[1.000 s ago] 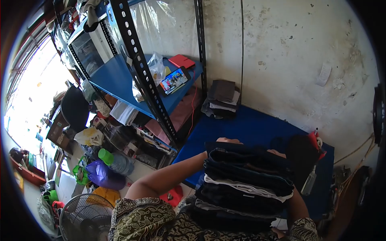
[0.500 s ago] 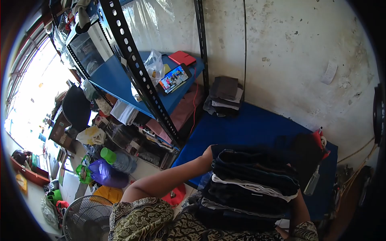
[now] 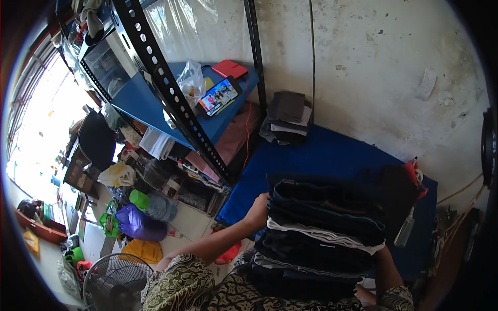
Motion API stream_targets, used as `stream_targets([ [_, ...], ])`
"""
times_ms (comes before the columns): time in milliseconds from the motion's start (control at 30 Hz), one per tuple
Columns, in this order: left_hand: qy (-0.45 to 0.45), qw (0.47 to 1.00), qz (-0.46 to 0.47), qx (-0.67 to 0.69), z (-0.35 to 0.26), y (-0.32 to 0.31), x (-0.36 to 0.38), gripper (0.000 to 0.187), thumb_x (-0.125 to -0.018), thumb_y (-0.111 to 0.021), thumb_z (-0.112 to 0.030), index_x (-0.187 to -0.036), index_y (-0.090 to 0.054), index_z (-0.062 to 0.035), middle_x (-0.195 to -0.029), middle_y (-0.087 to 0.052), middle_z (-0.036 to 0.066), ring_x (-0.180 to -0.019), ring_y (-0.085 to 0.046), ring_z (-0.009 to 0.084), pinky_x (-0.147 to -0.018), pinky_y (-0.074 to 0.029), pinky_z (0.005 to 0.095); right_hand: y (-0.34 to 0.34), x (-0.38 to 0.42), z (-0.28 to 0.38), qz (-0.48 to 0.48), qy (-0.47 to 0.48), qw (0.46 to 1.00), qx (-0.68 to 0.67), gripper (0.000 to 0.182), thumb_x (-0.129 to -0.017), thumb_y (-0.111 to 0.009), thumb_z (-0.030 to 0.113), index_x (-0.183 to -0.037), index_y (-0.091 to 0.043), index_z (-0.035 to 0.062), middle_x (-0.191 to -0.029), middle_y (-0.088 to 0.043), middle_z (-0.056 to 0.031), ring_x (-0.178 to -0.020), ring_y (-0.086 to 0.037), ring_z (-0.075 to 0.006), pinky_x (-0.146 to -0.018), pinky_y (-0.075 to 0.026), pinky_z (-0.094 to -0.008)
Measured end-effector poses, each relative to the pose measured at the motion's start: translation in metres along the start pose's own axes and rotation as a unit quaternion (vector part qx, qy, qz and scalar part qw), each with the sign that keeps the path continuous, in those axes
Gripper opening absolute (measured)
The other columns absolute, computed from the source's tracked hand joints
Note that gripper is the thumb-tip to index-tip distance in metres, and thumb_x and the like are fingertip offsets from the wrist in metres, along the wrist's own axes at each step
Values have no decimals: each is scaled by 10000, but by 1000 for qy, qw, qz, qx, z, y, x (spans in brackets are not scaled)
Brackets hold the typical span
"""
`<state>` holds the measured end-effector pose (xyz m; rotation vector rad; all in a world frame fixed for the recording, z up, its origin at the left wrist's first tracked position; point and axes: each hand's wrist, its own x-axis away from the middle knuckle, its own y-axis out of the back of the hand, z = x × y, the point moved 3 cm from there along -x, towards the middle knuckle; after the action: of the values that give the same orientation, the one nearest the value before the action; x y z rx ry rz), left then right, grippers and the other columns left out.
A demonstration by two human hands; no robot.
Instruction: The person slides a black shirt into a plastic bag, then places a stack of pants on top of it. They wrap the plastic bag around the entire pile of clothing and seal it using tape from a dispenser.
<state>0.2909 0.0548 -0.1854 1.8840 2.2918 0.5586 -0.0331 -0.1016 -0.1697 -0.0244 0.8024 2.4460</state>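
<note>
Dark clothes (image 3: 321, 239), left hand (image 3: 258, 210) at edge; tabletop (image 3: 321, 155) beyond.

A smartphone (image 3: 220, 97) with a lit screen lies beside a clear plastic bag (image 3: 192, 79) on a blue shelf (image 3: 137, 99); an electric fan (image 3: 115, 282) stands lower.

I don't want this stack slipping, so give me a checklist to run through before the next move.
1. Left hand touching the stack of folded clothes: ok, at its left side.
2. Right hand supporting the stack: cannot tell, it is hidden.
3. Layers roughly lined up: ok.
4. Blue surface free of other things: not ok, a clear bottle and a smaller folded pile are on it.
5. Smaller pile standing without toppling: ok, near the wall.
</note>
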Motion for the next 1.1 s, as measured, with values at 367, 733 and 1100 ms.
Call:
stream_targets([
  [367, 15, 959, -74, 273, -18, 1, 39, 219, -732, -604, -35, -941, -568, 20, -900, -608, 105, -823, -559, 144, -739, -461, 277, -6, 12, 0, -23, -64, 995, 67, 336, -817, -563, 198, -1100, -526, 21, -991, -576, -107, -860, -579, -206, -759, -476, -317],
  [733, 94, 965, -146, 195, 11, -16, 37, 215, -760, -607, -90, -934, -573, 33, -870, -639, 155, -833, -609, 179, -711, -463, 302, -26, 2, -23, -57, -98, 991, 72, 329, -821, -555, 195, -1101, -524, 23, -1000, -571, -114, -862, -579, -214, -763, -474, -317],
  [1100, 134, 910, -85, 382, -36, -16, 76, 317, -934, -408, -190, -1167, -482, 11, -1072, -564, 40, -975, -513, 114, -832, -411, 257, -34, 48, -12, -59, -113, 989, 69, 323, -825, -548, 191, -1101, -523, 25, -1008, -567, -121, -864, -579, -222, -768, -471, -318],
])
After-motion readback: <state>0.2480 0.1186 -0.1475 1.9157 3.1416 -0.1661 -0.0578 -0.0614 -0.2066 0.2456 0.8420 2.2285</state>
